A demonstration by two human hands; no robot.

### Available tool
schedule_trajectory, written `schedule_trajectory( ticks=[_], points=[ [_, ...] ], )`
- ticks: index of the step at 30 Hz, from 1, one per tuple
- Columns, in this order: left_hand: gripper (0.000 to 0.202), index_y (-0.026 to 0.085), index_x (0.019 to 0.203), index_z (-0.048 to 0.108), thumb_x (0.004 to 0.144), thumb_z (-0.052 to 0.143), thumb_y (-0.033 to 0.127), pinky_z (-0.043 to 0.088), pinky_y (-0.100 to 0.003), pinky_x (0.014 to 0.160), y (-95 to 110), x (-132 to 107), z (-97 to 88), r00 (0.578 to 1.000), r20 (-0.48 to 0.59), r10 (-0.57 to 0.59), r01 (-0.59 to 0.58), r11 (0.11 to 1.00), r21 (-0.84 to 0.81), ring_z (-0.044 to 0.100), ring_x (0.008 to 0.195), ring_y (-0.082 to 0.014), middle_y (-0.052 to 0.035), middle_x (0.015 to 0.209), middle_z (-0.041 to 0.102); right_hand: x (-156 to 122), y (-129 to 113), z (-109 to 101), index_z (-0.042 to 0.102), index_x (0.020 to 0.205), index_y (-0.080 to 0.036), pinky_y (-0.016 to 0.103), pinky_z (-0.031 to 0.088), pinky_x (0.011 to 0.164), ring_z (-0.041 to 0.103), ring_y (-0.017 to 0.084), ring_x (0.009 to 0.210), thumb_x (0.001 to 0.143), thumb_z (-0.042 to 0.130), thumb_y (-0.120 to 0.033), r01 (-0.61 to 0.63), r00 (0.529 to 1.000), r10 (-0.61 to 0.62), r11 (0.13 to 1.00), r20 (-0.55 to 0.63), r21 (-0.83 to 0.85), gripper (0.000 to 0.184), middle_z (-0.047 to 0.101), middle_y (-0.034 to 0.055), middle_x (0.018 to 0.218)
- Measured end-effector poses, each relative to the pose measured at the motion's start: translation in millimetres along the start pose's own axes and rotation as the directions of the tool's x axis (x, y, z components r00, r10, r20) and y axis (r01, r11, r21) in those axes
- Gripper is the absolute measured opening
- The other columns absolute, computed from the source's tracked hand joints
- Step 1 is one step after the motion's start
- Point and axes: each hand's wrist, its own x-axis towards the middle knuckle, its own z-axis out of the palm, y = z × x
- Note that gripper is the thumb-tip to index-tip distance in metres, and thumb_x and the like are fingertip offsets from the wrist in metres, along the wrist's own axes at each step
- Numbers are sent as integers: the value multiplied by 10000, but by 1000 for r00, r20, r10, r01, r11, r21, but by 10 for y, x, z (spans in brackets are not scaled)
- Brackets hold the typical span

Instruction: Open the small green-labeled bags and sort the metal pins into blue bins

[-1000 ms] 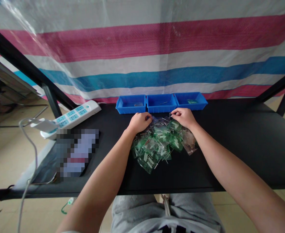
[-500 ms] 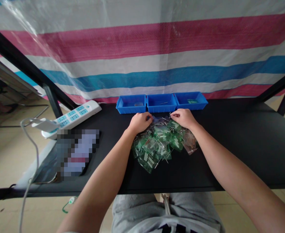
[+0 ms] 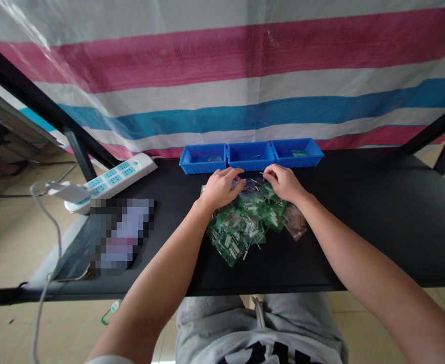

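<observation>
A heap of small clear and green plastic packets (image 3: pixel 241 220), with white plugs and thin metal pieces among them, lies on the black table. Over the heap's upper left edge is my left hand (image 3: pixel 222 189), thumb and fingers apart; what lies beneath it is partly hidden. My right hand (image 3: pixel 285 183) is at the upper right of the heap, thumb and forefinger pinched on a thin metal pin (image 3: pixel 261 173). Just beyond both hands stand three blue bins side by side: the left bin (image 3: pixel 203 166) and middle bin (image 3: pixel 249 165) hold small pieces, and the right bin (image 3: pixel 298 161) holds something green.
A white power strip (image 3: pixel 112 181) with a plugged-in charger (image 3: pixel 68 193) sits at the left. In front of it lies a blurred-out phone (image 3: pixel 127 232). A pale cable (image 3: pixel 57 237) hangs over the table's left end. Striped sheeting (image 3: pixel 222 60) forms the back.
My left hand has opened from a closed pinch, its fingers spreading to the right. My right hand has moved slightly left and up, with the pin at its fingertips. The view has shifted a little.
</observation>
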Motion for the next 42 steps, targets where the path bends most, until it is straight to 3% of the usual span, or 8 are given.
schedule_trajectory(
  ticks=[4, 10, 16, 21, 25, 30, 37, 42],
  points=[
    [392, 150, 1180, 592, 977, 387, 417, 406, -341, 804, 126, 7, -21, 994, 42, 103, -104, 994, 18, 651, 943, -218, -92, 1034, 703, -32, -124, -17, 659, 894, -196, 298, 487, 730, 660, 194, 777, 906, 540, -278, 145, 989, -147, 986, 11, 86, 145, 716, 55, 838],
    [396, 159, 988, 645, 1010, 310, 369, 379, -323, 743, 167, 16, -23, 984, 94, 149, -150, 989, 5, 647, 831, -187, -66, 899, 707, -59, -278, 2, 692, 879, -203, 276, 519, 727, 676, 171, 770, 909, 558, -258, 293, 956, -289, 946, -46, 140, 148, 735, 49, 839],
    [352, 156, 968, 631, 1004, 324, 323, 383, -320, 741, 123, 21, -26, 990, 86, 115, -112, 993, -35, 645, 821, -183, -69, 907, 707, -82, -348, 24, 702, 961, -213, 272, 536, 782, 709, 178, 845, 916, 548, -241, 269, 963, -259, 949, -76, 167, 163, 758, 41, 929],
    [335, 156, 909, 605, 998, 323, 313, 396, -330, 750, 118, 22, 1, 991, 109, 79, -74, 996, -45, 638, 803, -188, -76, 891, 699, -92, -314, 58, 694, 1006, -204, 284, 524, 790, 711, 206, 881, 924, 538, -305, 220, 975, -215, 971, -56, 96, 203, 757, 62, 972],
    [309, 166, 901, 586, 995, 326, 305, 396, -326, 754, 100, 20, 24, 998, 59, 33, -30, 998, -48, 630, 817, -187, -73, 895, 692, -84, -299, 18, 689, 915, -189, 295, 494, 760, 695, 211, 827, 948, 476, -343, 168, 986, -168, 984, -19, 50, 265, 742, 77, 889],
    [274, 176, 898, 571, 987, 365, 333, 396, -321, 757, 92, 20, 22, 999, 40, 9, -6, 997, -79, 624, 815, -185, -64, 890, 687, -74, -302, -35, 654, 762, -180, 264, 444, 637, 644, 169, 643, 960, 444, -364, 121, 992, -124, 987, 23, 107, 342, 681, 40, 679],
    [420, 189, 777, 535, 1012, 257, 399, 374, -312, 703, 130, 6, -3, 999, 30, 25, -22, 996, -88, 585, 705, -168, -42, 751, 634, -83, -362, -57, 691, 879, -196, 289, 507, 733, 676, 188, 763, 956, 448, -382, 159, 976, -141, 982, -164, 104, 316, 739, 72, 844],
    [451, 191, 743, 520, 1012, 238, 419, 365, -306, 672, 165, 10, 0, 997, -54, -47, 41, 995, -93, 557, 653, -161, -35, 691, 606, -78, -401, -73, 712, 926, -218, 333, 545, 761, 690, 204, 794, 945, 470, -387, 177, 971, -148, 973, -187, 150, 296, 751, 75, 890]
  ],
)
